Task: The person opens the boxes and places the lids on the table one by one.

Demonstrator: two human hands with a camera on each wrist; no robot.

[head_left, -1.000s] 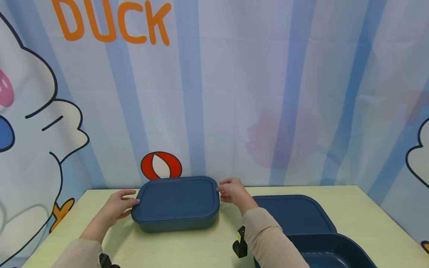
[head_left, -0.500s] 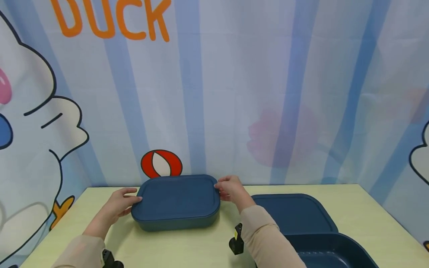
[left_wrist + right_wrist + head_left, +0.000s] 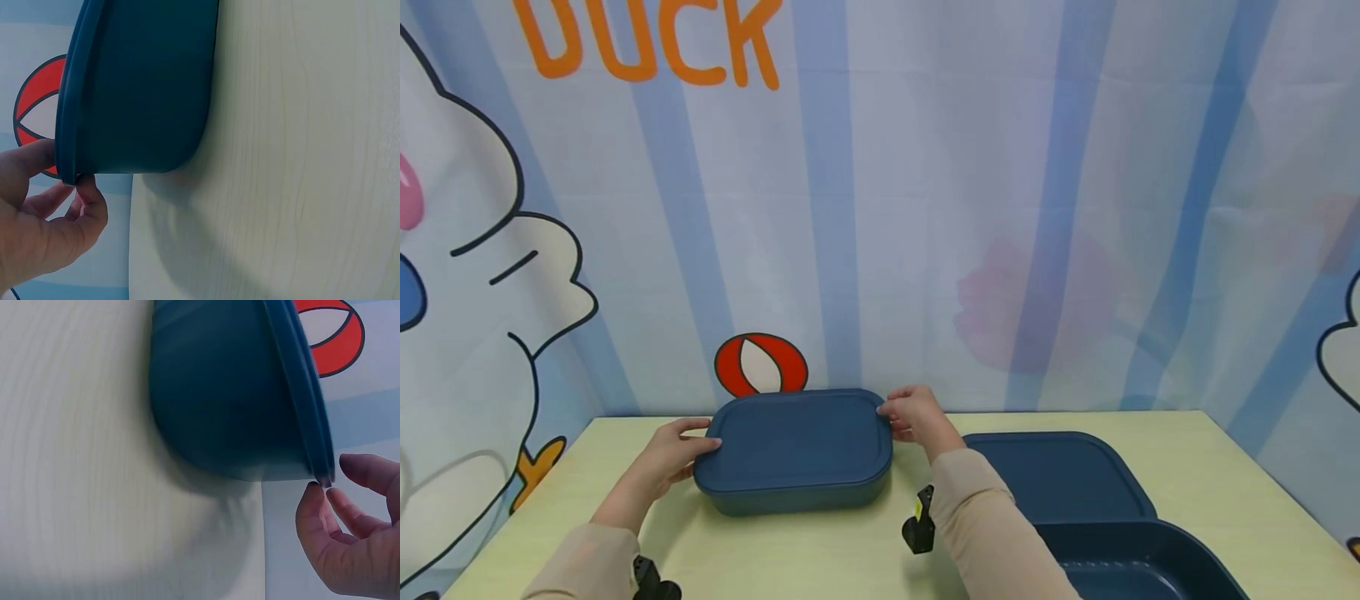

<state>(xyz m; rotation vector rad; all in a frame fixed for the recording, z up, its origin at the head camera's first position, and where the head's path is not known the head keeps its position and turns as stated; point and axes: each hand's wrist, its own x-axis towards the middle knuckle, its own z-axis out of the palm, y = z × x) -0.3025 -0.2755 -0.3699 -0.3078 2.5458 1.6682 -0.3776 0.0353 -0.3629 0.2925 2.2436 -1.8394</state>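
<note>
A dark blue box (image 3: pixel 797 502) stands on the table with its matching rounded lid (image 3: pixel 797 440) on top. At the lid's left end is my left hand (image 3: pixel 668 454), one digit over the lid and curled fingertips under its rim, as the left wrist view shows at the rim (image 3: pixel 66 125). My right hand (image 3: pixel 923 419) is at the far right corner. In the right wrist view its curled fingertips (image 3: pixel 310 495) lie right under the rim (image 3: pixel 312 419), another finger close by the lid's top face. The box's inside is hidden.
A second dark blue lid (image 3: pixel 1060 475) lies flat to the right. In front of it stands a box without a lid (image 3: pixel 1120 533), partly covered by my right sleeve (image 3: pixel 1000 525). A striped printed curtain (image 3: pixel 917 208) rises behind the pale table (image 3: pixel 805 558).
Both hands have come slightly inward onto the lid's ends, the left digit reaching further over its top. The right hand has moved from beside the edge onto it. The box has stayed in place.
</note>
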